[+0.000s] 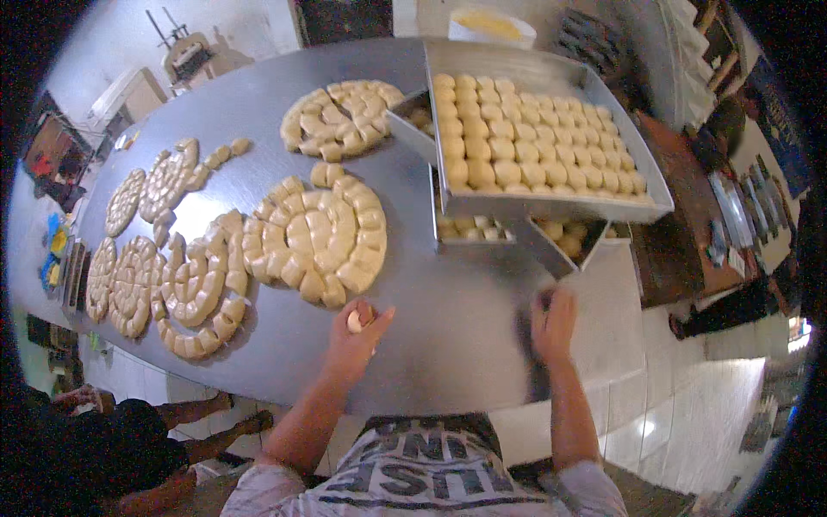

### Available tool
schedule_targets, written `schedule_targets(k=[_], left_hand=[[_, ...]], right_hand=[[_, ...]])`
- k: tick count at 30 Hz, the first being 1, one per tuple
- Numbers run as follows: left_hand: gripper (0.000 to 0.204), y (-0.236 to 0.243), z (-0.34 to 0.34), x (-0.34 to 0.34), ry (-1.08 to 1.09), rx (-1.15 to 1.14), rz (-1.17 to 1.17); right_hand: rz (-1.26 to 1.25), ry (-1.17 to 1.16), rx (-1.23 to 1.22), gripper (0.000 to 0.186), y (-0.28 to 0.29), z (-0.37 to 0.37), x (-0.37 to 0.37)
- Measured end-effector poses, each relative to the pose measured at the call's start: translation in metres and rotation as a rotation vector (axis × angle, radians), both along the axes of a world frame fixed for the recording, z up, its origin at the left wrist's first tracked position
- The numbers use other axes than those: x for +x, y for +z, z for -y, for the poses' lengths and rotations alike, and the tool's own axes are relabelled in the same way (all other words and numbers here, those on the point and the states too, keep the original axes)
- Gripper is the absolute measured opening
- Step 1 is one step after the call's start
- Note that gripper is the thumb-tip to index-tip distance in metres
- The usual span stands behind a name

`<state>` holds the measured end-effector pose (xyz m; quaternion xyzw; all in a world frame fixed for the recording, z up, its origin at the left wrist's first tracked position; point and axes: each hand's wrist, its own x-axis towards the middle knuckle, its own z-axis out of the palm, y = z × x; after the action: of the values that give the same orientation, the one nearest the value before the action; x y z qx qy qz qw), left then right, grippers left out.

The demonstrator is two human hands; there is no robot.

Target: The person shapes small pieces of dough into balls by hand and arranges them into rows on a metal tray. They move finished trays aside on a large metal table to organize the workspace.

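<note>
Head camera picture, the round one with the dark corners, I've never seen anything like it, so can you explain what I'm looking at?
There is no machine here, just a person's two bare hands. The single picture comes from a wide fisheye camera on that person's head, looking down, so straight edges bend; its left is the person's left.

On the metal table lie flat rounds of dough, cut into pieces. To the right, a metal tray of dough balls in rows sits on top of other trays holding more balls.

The left hand holds a small pale piece that looks like dough. The right hand is near the trays; it is blurred, so I can't tell whether it holds anything.
</note>
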<state>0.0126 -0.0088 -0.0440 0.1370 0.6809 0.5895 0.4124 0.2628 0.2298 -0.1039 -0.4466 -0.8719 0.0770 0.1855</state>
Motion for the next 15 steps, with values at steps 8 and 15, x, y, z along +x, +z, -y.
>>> schedule_targets(k=[8, 15], left_hand=[[0.031, 0.000, -0.019, 0.022, -0.022, 0.308, -0.047], [0.016, -0.014, -0.052, 0.032, 0.235, 0.401, 0.069]], right_hand=[[-0.226, -0.230, -0.029, 0.027, 0.033, -0.077, 0.037], [0.099, 0.114, 0.125, 0.036, 0.014, -0.082, 0.093]])
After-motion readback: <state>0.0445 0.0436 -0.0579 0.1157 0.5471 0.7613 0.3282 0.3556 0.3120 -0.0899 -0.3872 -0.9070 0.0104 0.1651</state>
